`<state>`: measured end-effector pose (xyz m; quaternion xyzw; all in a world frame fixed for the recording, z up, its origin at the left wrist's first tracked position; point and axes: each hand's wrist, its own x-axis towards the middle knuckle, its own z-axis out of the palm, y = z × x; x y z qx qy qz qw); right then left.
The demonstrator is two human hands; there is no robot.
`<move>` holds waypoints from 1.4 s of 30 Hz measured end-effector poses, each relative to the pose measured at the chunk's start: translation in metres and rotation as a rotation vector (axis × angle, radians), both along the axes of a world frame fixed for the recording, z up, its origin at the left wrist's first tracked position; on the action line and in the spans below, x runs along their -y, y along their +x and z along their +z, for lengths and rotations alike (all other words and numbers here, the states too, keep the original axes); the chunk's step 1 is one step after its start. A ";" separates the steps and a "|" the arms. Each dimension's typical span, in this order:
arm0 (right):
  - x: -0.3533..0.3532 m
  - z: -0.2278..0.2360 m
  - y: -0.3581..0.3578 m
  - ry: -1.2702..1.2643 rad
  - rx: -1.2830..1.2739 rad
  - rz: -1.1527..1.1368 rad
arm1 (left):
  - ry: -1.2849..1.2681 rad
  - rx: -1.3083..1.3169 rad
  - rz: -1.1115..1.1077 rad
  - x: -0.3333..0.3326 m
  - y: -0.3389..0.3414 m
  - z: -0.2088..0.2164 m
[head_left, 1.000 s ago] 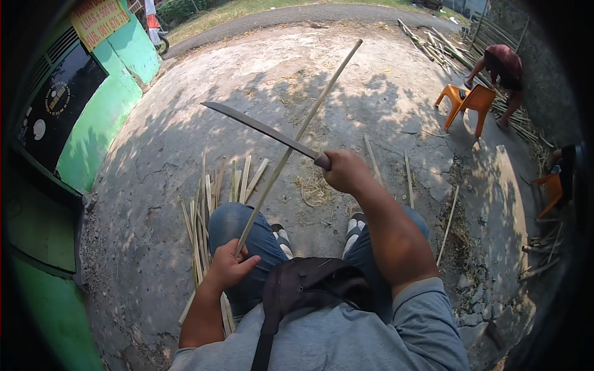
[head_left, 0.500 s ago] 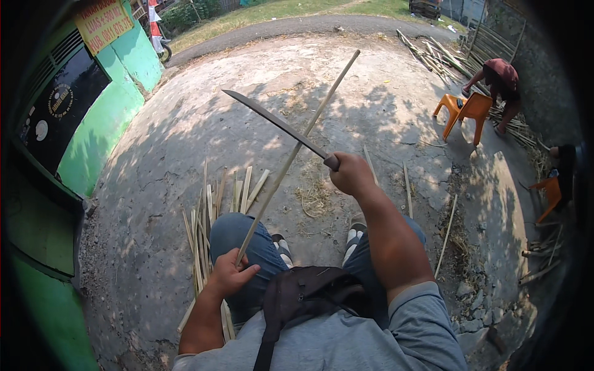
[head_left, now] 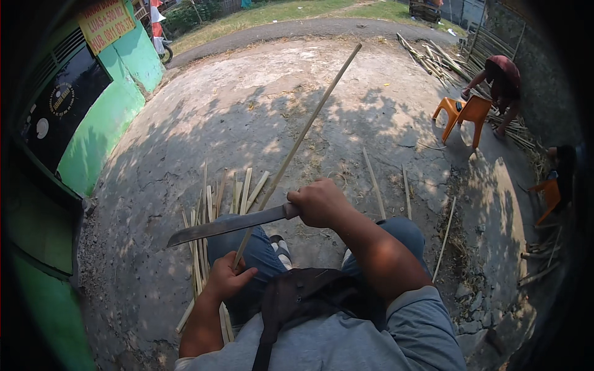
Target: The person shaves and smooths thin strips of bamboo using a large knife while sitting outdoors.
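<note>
My left hand (head_left: 227, 278) is closed around the lower end of a long thin bamboo strip (head_left: 307, 125), which slants up and away to the right. My right hand (head_left: 322, 204) grips the handle of a machete (head_left: 226, 227). Its blade points left and crosses over the strip a little above my left hand, in front of my left knee. Whether the edge touches the strip I cannot tell. Beside my left leg lies a bundle of split bamboo strips (head_left: 201, 250). A few single strips, one of them a pale strip (head_left: 374, 182), lie near my right knee.
Ahead on the right stands an orange plastic chair (head_left: 473, 114), with a person (head_left: 502, 77) bending behind it. A bamboo pile (head_left: 433, 62) lies farther back. A second orange chair (head_left: 547, 199) is at the right rim. A green wall (head_left: 105, 142) runs along the left.
My right hand has drawn the machete down and toward me along the strip. The blade, pointing up-left before, now points left and slightly down. My left hand stays almost in place.
</note>
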<state>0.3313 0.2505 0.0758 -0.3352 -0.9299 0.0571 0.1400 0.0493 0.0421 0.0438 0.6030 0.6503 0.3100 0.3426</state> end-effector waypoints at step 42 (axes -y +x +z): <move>-0.015 -0.009 0.006 -0.011 -0.071 -0.048 | 0.051 0.031 0.028 -0.008 -0.001 -0.010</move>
